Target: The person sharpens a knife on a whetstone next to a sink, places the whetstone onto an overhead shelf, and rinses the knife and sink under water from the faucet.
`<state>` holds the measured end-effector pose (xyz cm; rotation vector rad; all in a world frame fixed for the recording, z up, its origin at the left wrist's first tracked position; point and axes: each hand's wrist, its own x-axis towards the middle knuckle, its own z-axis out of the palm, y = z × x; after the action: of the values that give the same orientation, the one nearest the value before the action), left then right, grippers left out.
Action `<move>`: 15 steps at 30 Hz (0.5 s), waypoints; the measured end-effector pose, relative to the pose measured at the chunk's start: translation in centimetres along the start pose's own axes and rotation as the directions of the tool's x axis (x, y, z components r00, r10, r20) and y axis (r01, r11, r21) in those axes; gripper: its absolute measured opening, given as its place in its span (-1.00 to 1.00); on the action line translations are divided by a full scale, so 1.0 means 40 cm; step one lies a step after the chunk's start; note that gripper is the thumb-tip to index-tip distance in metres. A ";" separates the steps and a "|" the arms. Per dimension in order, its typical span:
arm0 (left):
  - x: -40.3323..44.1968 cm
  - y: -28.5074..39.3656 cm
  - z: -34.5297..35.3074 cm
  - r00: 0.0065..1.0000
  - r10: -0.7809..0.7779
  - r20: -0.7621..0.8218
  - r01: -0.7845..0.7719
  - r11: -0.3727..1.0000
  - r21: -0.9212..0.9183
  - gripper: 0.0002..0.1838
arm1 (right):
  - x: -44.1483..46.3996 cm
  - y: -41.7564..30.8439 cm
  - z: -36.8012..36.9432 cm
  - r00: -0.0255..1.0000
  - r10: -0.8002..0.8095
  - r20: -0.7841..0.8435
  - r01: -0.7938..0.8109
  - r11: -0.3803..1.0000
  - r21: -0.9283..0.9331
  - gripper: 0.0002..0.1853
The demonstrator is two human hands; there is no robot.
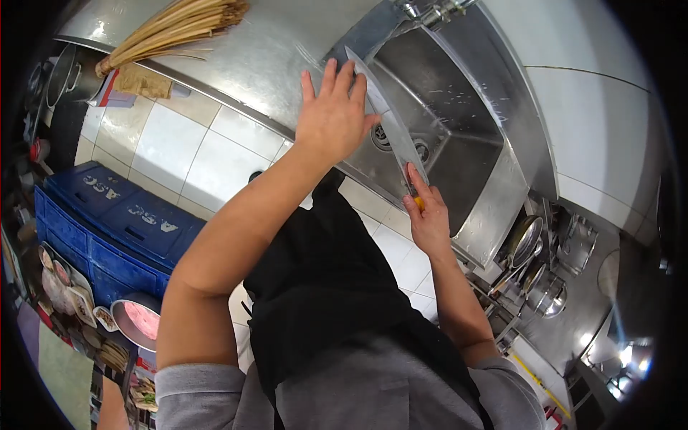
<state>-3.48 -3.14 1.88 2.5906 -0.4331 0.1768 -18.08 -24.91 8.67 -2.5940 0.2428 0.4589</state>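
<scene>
A long knife (393, 129) with a broad, pale blade lies slantwise over the sink (469, 154), its tip toward the tap. My right hand (428, 218) is closed round its handle end, where a bit of yellow shows, with a finger stretched along the blade. My left hand (332, 115) has its fingers spread at the upper part of the blade, over the steel counter edge. The thumb reaches the blade; whether the other fingertips press on it, I cannot tell. A drain (380, 136) shows beside the blade.
A tap (437, 13) stands at the sink's far end. On the steel counter (272, 43) lies a bundle of thin sticks (175, 32). Blue crates (122, 215) and a bowl of pink food (140, 321) are at left. Pots and pans (534, 265) sit at right.
</scene>
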 end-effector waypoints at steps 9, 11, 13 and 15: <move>0.037 0.012 -0.077 0.938 0.049 0.344 -0.139 0.960 0.242 -0.06 | -0.049 -0.067 0.061 0.992 0.102 -0.077 -0.103 0.995 -0.005 -0.43; 0.040 0.018 -0.086 0.919 0.043 0.392 -0.156 0.952 0.262 -0.05 | -0.066 -0.079 0.060 0.989 0.079 -0.123 -0.079 0.997 0.004 -0.42; 0.020 0.012 -0.086 0.930 0.043 0.366 -0.123 0.973 0.197 0.00 | -0.079 -0.076 0.064 0.988 0.072 -0.135 -0.070 0.997 0.019 -0.41; 0.008 0.006 -0.094 0.925 0.039 0.378 -0.125 0.971 0.206 0.02 | -0.086 -0.078 0.065 0.989 0.084 -0.119 -0.082 0.996 0.020 -0.40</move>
<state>-3.42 -1.56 5.29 2.8376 -0.6943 -0.2593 -21.20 -20.61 9.16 -2.6072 0.3944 0.3295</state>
